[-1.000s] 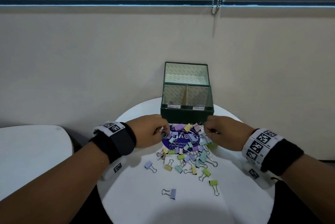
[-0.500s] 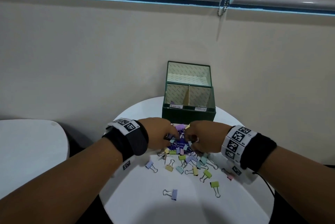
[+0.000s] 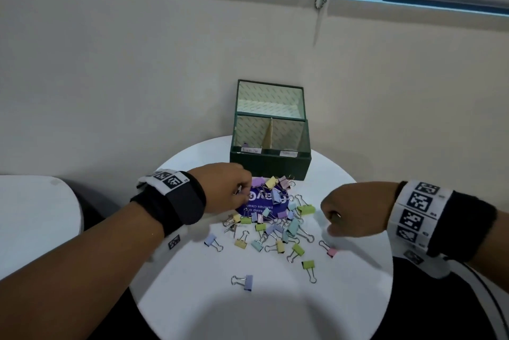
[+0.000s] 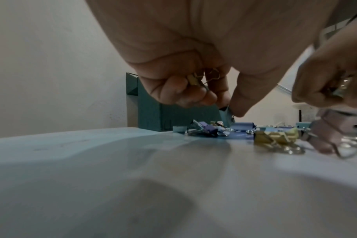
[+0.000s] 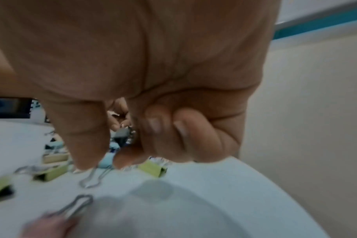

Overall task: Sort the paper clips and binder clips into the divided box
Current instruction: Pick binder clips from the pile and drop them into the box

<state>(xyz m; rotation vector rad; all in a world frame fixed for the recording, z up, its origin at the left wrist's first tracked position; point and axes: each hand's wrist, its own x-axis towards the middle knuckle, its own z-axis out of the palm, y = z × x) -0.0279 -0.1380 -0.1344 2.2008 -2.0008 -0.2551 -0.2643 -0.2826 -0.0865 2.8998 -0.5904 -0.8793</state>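
Note:
Several pastel binder clips (image 3: 275, 225) lie in a heap on a round white table (image 3: 270, 309), partly over a purple card (image 3: 257, 203). Behind the heap stands the dark green divided box (image 3: 270, 166), its lid up; a small purple thing shows in its left compartment. My left hand (image 3: 245, 196) is at the heap's left edge; in the left wrist view it keeps a yellow clip (image 4: 194, 79) in its curled fingers and pinches a blue clip (image 4: 225, 116). My right hand (image 3: 330, 222) hovers right of the heap, fingers curled round something metallic (image 3: 337, 215); its fingertips (image 5: 86, 154) sit just above a wire handle (image 5: 92, 177).
Stray clips lie toward me: a lilac one (image 3: 245, 282), a green one (image 3: 308, 266), a pink one (image 3: 330, 250). A second white table (image 3: 33, 215) stands to the left. The beige wall rises right behind the box. The table's right rim passes under my right wrist.
My right hand has drawn back from the middle of the heap to its right side. My left hand has stayed at the heap's upper left edge.

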